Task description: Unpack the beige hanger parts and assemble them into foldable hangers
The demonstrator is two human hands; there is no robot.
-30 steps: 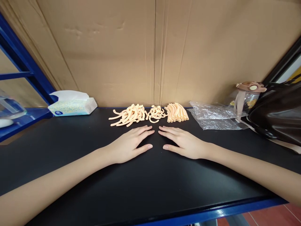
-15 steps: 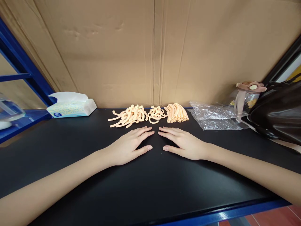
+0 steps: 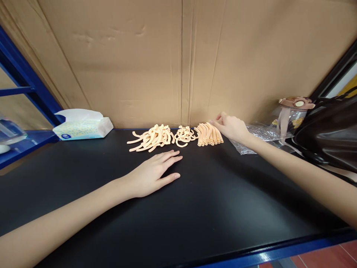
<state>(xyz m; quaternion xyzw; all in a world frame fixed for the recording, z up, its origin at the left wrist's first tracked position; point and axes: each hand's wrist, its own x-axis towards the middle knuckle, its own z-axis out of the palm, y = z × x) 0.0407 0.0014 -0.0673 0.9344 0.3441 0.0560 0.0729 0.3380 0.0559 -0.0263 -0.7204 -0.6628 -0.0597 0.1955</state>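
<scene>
On the black table point(image 3: 195, 223), left hand point(image 3: 149, 175) flat, fingers spread; right hand point(image 3: 233, 128) curled, any pinch indeterminable. Loose pile point(image 3: 158, 136) at left, stacked strips point(image 3: 209, 135) by the right fingertips, small curved pieces point(image 3: 184, 133) between; none seen set apart yet.

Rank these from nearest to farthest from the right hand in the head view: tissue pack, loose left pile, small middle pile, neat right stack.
1. Neat right stack: just left of the right hand.
2. Small middle pile: between the other two groups of pieces.
3. Loose left pile: left of the middle pile.
4. Tissue pack: far left, by the blue frame.
</scene>
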